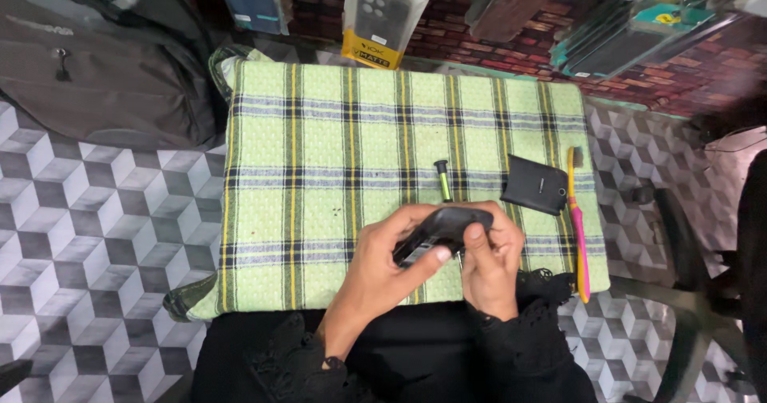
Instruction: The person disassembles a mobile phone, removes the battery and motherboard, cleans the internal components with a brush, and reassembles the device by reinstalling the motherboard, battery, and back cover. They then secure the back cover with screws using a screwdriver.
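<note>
A small black mobile phone [442, 231] with a rounded plastic body is held above the near edge of a green checked woven cloth [319, 171] that is crossed by dark blue and yellow stripes and spread over a low surface. The phone is gripped from both sides: the left hand [383, 263] is wrapped under its near end with the thumb pressed on the lower face, and the right hand [489, 263] is closed over its far end with the thumb laid on the top edge, so the fingers of both hands are pinched against the phone rather than spread. Black lace-edged sleeves [527, 331] are seen at the wrists. On the cloth, just beyond the phone, a small screwdriver [443, 179] with a yellow-green handle and black cap is laid, its tip hidden behind the phone. To the right of the screwdriver, a flat black plastic back cover [534, 185] is set on the cloth, and just beside it, along the cloth's right edge, a pink and yellow toothbrush [578, 227] is laid lengthwise. To the left of the cloth, a grey fabric backpack [88, 59] is rested on a floor of grey and white cube-patterned tiles [88, 227].
</note>
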